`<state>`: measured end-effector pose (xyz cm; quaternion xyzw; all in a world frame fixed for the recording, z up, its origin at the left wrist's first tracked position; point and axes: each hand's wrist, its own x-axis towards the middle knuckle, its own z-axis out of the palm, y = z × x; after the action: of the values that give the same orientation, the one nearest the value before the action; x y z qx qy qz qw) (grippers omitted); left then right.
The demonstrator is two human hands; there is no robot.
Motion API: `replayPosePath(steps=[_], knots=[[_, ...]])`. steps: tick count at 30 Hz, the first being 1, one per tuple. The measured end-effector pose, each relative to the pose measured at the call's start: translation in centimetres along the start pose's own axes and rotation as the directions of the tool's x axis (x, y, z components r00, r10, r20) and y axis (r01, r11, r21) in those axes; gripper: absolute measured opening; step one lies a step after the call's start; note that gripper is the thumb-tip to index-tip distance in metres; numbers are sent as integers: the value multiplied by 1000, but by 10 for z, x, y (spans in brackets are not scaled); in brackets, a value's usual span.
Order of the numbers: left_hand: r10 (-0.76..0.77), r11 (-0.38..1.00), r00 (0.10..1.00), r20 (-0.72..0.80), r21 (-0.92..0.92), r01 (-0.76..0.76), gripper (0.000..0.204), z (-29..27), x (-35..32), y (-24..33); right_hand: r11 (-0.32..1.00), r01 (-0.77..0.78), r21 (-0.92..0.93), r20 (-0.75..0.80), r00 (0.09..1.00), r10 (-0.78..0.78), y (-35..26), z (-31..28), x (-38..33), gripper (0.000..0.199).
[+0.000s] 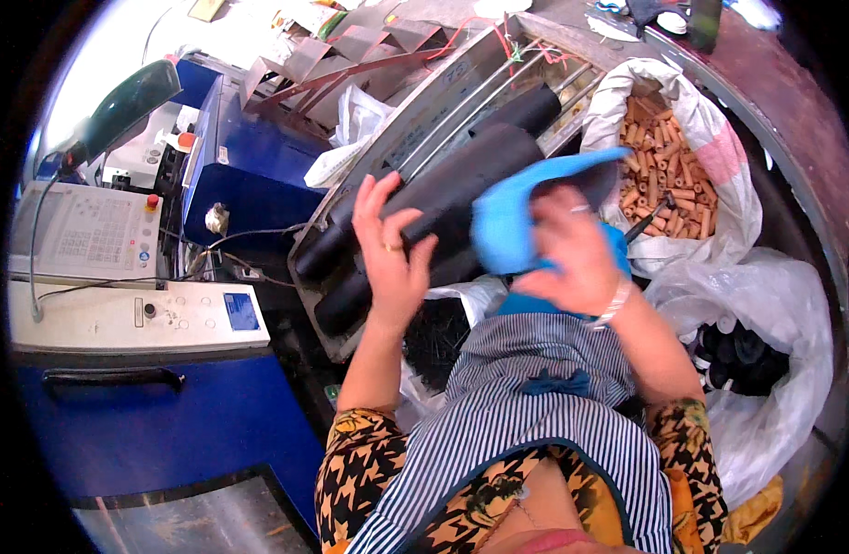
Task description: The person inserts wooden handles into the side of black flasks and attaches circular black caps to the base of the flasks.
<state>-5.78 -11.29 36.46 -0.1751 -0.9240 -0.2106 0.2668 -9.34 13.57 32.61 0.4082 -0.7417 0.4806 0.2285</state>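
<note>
Holding left hand (394,249) open and empty by black rolls (461,189), right hand (579,254) at blue sheet (504,226), grip too blurred for telling, ideally steadying sheet's loose flap.

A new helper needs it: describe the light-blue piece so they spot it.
Find the long tray of black rolls near the middle. By its right side, the right hand holds the blue piece. Light blue and curved, it stands out from the black rolls behind it and the brown tubes beyond.
</note>
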Motion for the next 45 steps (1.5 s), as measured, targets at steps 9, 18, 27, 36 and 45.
replayPosePath(steps=[9,18,27,36,45], knots=[[7,994,989,-151,-108,-24,22,-14,-33,40,985,169,-35,-291,941,-172,-29,57,-1,52],[42,994,957,-286,-88,-70,31,-22,-37,66,902,301,-310,41,952,-304,-27,12,28,21],[381,890,880,-282,371,-266,22,41,-71,82,-243,-117,963,269,445,854,36,52,14,57],[-649,-564,452,612,-786,253,46,41,-45,36,-672,60,738,551,520,652,-4,91,-50,54],[-574,-357,396,717,-654,667,39,63,-91,7,-234,-482,845,495,536,684,92,-1,-92,45]])
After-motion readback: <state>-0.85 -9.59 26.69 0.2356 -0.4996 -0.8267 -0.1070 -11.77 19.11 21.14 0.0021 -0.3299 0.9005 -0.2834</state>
